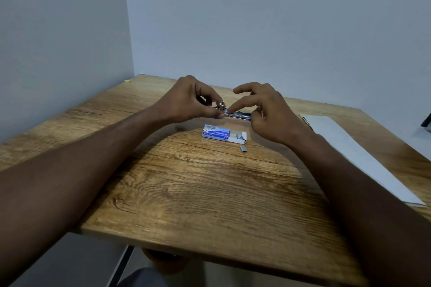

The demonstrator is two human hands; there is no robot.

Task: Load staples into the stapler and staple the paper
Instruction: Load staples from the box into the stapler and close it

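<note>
A small metal stapler [236, 114] is held just above the wooden table [198, 193], between both hands. My left hand [189, 100] pinches its left end with thumb and fingers. My right hand [268, 114] grips the right end, and its index finger presses on the stapler's open top channel. A blue and white staple box [221, 134] lies open on the table just below the hands. A short loose strip of staples [243, 148] lies to the box's right. White paper [354, 151] lies along the table's right side.
The table stands in a corner between two pale walls. A small yellow scrap [128, 80] lies at the far left corner. A dark object [426, 121] shows at the right edge. The table's near edge drops off above my knees [149, 277].
</note>
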